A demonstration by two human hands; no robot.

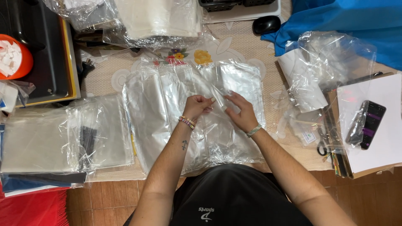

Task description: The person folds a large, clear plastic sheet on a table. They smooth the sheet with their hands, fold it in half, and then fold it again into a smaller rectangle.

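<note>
Pinching 1 clear plastic bag [217, 90], fingers of left hand [196, 106] and right hand [239, 111] close.

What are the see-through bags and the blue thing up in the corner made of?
The clear bags under both hands look like thin glossy plastic film: they crinkle, shine and show the table through. The blue sheet looks like matte cloth, perhaps non-woven, since it folds softly without shine.
</note>
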